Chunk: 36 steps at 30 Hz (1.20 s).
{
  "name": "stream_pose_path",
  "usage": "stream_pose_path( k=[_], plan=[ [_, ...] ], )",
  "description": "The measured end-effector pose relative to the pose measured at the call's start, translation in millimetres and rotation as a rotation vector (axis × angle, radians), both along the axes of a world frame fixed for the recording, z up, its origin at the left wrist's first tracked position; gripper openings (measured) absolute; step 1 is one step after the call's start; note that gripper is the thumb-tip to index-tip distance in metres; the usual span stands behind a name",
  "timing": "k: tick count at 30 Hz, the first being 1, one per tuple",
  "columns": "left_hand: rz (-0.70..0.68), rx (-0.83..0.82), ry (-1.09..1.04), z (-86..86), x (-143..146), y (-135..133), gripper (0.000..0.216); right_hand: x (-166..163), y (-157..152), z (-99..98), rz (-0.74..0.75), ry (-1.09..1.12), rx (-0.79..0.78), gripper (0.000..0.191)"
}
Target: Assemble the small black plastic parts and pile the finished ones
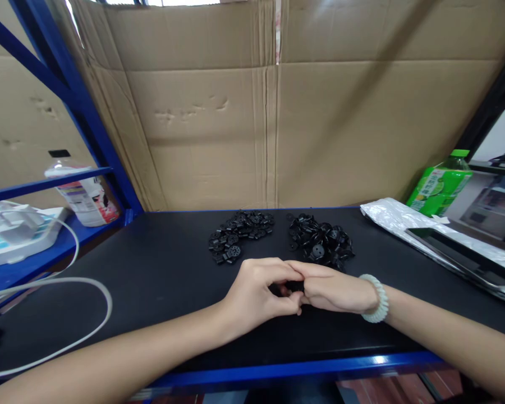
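My left hand [258, 286] and my right hand [334, 286] meet above the front middle of the black table, fingertips together. Both are closed, with the fingers curled in. What they hold between them is mostly hidden; only a dark patch shows in the gap. A pale beaded bracelet [375, 298] circles my right wrist. Behind my left hand lies a spread-out pile of small black round plastic parts [235, 233], some with holes in their discs. A second, higher heap of black plastic parts [322, 238] lies just behind my right hand.
The black tabletop [160, 269] has a blue front edge. A white cable [109, 303] loops at left, by a power strip [29, 235] and a bottle [86, 193]. At right are a silvery bag [387, 216], a dark phone-like frame [463, 252] and a green bottle [440, 185]. Cardboard [202, 123] stands behind.
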State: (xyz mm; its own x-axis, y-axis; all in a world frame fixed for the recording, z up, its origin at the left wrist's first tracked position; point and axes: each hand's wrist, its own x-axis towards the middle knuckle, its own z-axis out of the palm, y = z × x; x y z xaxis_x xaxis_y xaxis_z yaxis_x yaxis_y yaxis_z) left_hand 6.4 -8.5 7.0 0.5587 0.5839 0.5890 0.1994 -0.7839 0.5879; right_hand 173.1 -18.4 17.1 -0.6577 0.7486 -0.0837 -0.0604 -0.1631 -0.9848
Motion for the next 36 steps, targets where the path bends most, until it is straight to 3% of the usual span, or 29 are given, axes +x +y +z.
stream_pose_path(
  k=[6,11,13,16,19,22,26,30,34,36],
  plan=[
    [0.058,0.026,-0.024,-3.7,2.7,-1.8,0.015,-3.1,-2.0,-0.9,-0.054,0.044,-0.039,0.028],
    [0.129,-0.283,-0.191,-0.1,2.5,3.3,0.014,-6.0,1.0,-6.4,-0.089,0.141,-0.013,0.044],
    [0.125,-0.407,-0.305,2.2,1.5,6.5,0.011,-4.3,2.1,-5.6,-0.120,0.131,0.069,0.050],
    [0.129,-0.457,-0.425,3.8,0.7,9.5,0.013,4.1,3.7,-0.3,-0.168,-0.046,0.382,0.051],
    [0.108,-0.419,-0.353,2.7,0.5,8.9,0.020,21.5,9.5,9.9,-0.229,-0.355,0.749,0.047],
    [0.121,-0.323,-0.219,-0.6,-0.7,7.8,0.022,47.8,25.0,20.6,-0.415,-0.566,0.970,0.034],
    [0.092,-0.205,-0.024,-5.5,-2.8,8.6,0.026,82.7,54.2,23.1,-0.635,-0.764,1.112,0.031],
    [0.037,-0.102,0.234,-7.0,-4.6,7.9,0.033,93.7,65.2,17.4,-0.549,-0.847,1.148,0.033],
    [-0.039,0.020,0.372,-6.6,-6.9,4.8,0.040,79.3,51.2,21.5,-0.537,-0.780,1.209,0.021],
    [0.014,0.128,0.428,-6.5,-8.1,3.9,0.039,69.0,40.8,25.0,-0.567,-0.734,1.224,0.022]
  ],
)
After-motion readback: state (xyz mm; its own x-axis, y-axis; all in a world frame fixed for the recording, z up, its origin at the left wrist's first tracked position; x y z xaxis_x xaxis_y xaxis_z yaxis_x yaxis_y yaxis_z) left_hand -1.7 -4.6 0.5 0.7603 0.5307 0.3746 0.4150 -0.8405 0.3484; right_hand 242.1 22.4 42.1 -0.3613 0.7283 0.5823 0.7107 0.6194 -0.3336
